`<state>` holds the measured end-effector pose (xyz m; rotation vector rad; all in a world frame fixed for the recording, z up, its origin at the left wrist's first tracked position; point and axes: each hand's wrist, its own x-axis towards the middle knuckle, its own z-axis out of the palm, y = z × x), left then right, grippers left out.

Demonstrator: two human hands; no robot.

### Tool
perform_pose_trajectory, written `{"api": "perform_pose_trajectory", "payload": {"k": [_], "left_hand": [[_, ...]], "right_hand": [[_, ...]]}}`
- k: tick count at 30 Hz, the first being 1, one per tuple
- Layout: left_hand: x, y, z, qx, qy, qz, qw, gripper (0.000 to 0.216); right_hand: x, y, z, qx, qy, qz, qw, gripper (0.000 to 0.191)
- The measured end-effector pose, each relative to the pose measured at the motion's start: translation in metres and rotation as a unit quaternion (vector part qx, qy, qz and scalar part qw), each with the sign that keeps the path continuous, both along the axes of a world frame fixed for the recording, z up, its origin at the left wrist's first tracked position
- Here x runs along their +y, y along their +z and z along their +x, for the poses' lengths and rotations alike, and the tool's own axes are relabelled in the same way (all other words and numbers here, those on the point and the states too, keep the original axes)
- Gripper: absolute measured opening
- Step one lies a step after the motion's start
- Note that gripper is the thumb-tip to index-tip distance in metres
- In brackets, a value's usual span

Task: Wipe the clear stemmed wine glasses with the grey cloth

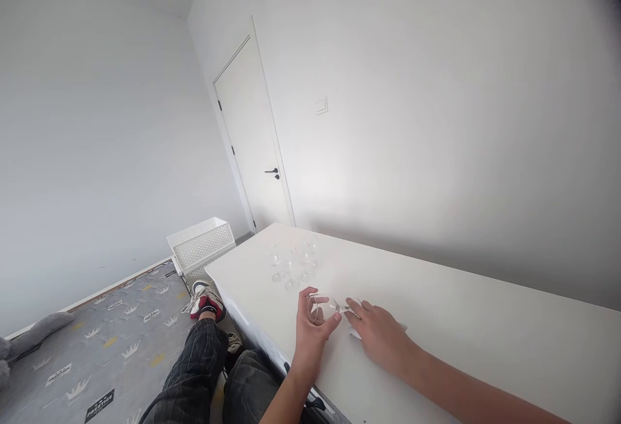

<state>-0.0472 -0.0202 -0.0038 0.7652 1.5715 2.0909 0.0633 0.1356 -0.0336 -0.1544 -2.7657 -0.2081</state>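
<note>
My left hand (312, 328) is curled around the bowl of a clear wine glass (318, 308) that lies on its side on the white table (466, 340). Just right of it, my right hand (381, 334) rests on the table with its fingertips at the glass's stem and foot (353, 311); something small and white peeks out under the palm. Further back on the table stand several more clear stemmed glasses (294, 262) in a loose group.
A white perforated basket (201, 243) stands on the floor past the table's far corner. My legs in dark trousers (204, 372) and a red-and-white shoe (206, 300) are left of the table, over a grey crown-patterned mat (97, 353). A white door (252, 139) is behind.
</note>
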Motion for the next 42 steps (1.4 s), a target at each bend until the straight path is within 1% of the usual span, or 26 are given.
{"api": "perform_pose_trajectory", "payload": {"k": [2,4,6,8,11,13,14,17,19,21,23,25,27,30,32,35,37,42], "left_hand": [[0.000,0.001,0.001,0.024,-0.019,-0.017,0.999,0.060],[0.002,0.002,0.000,0.044,-0.033,-0.026,0.998,0.057],[0.004,0.001,-0.001,0.056,-0.035,-0.025,0.998,0.058],[0.007,0.000,-0.002,0.061,-0.038,-0.023,0.997,0.063],[0.010,-0.003,-0.002,0.060,-0.073,-0.019,0.995,0.079],[0.012,-0.005,-0.002,0.056,-0.090,-0.020,0.994,0.088],[0.012,-0.006,-0.003,0.055,-0.086,-0.024,0.994,0.088],[0.011,-0.011,-0.005,0.053,-0.039,-0.049,0.997,0.070],[0.012,-0.014,-0.009,0.051,-0.005,-0.065,0.997,0.056],[0.014,-0.017,-0.013,0.042,0.018,-0.076,0.996,0.047],[0.019,-0.018,-0.018,0.029,0.032,-0.082,0.996,0.044],[0.024,-0.019,-0.026,0.013,0.038,-0.078,0.996,0.045],[0.029,-0.020,-0.035,-0.006,0.036,-0.065,0.997,0.049],[0.032,-0.024,-0.050,-0.045,0.052,-0.031,0.997,0.045],[0.033,-0.026,-0.061,-0.083,0.082,0.008,0.993,0.040],[0.032,-0.027,-0.078,-0.151,0.129,0.079,0.977,0.039],[0.033,-0.025,-0.089,-0.192,0.145,0.116,0.964,0.040],[0.036,-0.020,-0.109,-0.275,0.131,0.141,0.942,0.035]], "right_hand": [[0.001,-0.001,-0.001,0.024,0.006,-0.004,1.000,0.036],[0.002,-0.002,-0.003,0.040,0.023,0.015,0.999,0.029],[0.003,-0.003,-0.005,0.047,0.046,0.035,0.997,0.025],[0.005,-0.004,-0.006,0.052,0.060,0.029,0.996,0.027],[0.008,-0.002,-0.004,0.047,0.067,-0.036,0.996,0.040],[0.012,0.001,-0.001,0.042,0.062,-0.109,0.991,0.049],[0.014,0.003,0.000,0.041,0.057,-0.146,0.987,0.052],[0.021,0.007,0.003,0.046,0.039,-0.236,0.970,0.053],[0.027,0.006,0.003,0.048,0.027,-0.270,0.961,0.050],[0.032,0.004,0.001,0.046,0.009,-0.286,0.957,0.047],[0.038,0.002,-0.001,0.043,-0.007,-0.288,0.956,0.045],[0.043,0.001,-0.003,0.038,-0.024,-0.278,0.959,0.043],[0.049,0.001,-0.004,0.025,-0.059,-0.264,0.962,0.038],[0.056,0.002,-0.004,-0.004,-0.120,-0.251,0.960,0.028],[0.061,0.003,-0.003,-0.017,-0.142,-0.248,0.958,0.023],[0.071,0.004,-0.001,-0.025,-0.163,-0.235,0.958,0.025],[0.078,0.004,-0.001,-0.029,-0.177,-0.225,0.958,0.030],[0.089,-0.001,0.000,-0.026,-0.199,-0.216,0.956,0.038]]}}
